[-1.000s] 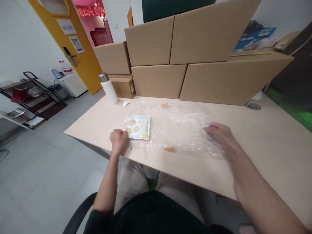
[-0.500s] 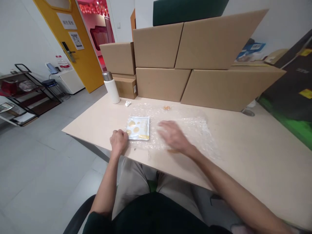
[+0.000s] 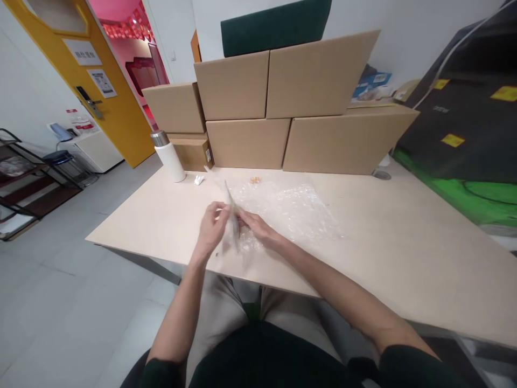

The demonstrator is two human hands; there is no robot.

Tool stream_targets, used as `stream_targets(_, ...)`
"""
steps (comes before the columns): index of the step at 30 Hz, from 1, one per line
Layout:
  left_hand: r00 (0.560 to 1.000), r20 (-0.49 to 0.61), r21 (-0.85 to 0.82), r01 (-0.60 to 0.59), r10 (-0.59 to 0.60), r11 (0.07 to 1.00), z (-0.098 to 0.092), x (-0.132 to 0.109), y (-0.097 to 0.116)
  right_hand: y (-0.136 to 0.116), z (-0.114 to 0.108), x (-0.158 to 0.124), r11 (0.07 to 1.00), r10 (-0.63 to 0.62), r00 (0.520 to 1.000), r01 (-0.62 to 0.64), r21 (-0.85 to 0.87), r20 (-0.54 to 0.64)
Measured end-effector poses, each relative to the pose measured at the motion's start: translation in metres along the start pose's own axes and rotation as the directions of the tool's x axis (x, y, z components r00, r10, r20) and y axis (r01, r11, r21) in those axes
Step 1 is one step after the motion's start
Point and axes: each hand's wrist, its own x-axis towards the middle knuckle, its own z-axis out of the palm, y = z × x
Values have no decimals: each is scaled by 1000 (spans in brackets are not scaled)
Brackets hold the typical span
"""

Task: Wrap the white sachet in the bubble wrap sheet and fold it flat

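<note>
My left hand [image 3: 210,225] and my right hand [image 3: 257,228] meet over the near part of the beige table [image 3: 404,253]. Between them a flat white packet [image 3: 231,214] stands lifted on its edge, seen thin and blurred. Both hands have their fingers closed on it, the left from the left side and the right from the right. A clear sheet of bubble wrap [image 3: 294,210] lies on the table under and to the right of the hands, and its near left edge seems lifted with the packet.
A white bottle with a steel cap [image 3: 168,157] stands at the table's back left, with a small white scrap [image 3: 198,180] beside it and a small orange bit [image 3: 254,180] farther right. Stacked cardboard boxes [image 3: 283,102] line the back edge. A yellow door [image 3: 81,70] is at the left.
My right hand swept left across the bubble wrap to meet the left hand. The packet, which lay flat, is now raised on edge between both hands.
</note>
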Motion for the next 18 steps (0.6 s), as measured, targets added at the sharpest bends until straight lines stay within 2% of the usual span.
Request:
stream_targets(3,975,182,107,-147,126,983,34,-3,17,7,-18,-6,937,145,986,-110,330,-83)
stream_targets(5,954,277,219,-181,117,959,53,-6,20,13,-36,-13,906,222,964,-148,397,-147)
stream_targets(7,942,331,344,-182,62,921,68,-10,18,18,-56,-21,937,236,928,-138,322,-290)
stream_targets(8,937,347,402,-192,46,895,74,-12,17,19,-66,-25,969,193,901,-113,218,-389)
stream_targets(10,929,367,490,-237,48,839,82,-15,16,20,-79,-31,995,-16,845,-37,-89,-535)
stream_targets(11,924,379,515,-259,55,817,84,-16,15,19,-82,-33,968,-149,831,10,-252,-536)
stream_targets(12,917,394,526,-279,61,804,86,-16,14,17,-81,-33,919,-260,834,58,-390,-487)
stream_targets(13,915,398,528,-285,63,800,85,-17,12,16,-79,-31,866,-325,858,100,-490,-399)
stream_targets(15,942,329,531,-235,58,814,81,-16,4,13,-68,-27,786,-315,930,143,-602,-191)
stream_targets(16,968,248,529,-177,48,830,77,-16,-1,12,-61,-24,758,-273,955,142,-636,-113)
stream_targets(18,998,60,448,-15,-13,894,68,-14,-15,10,-50,-18,722,-205,978,123,-681,-41)
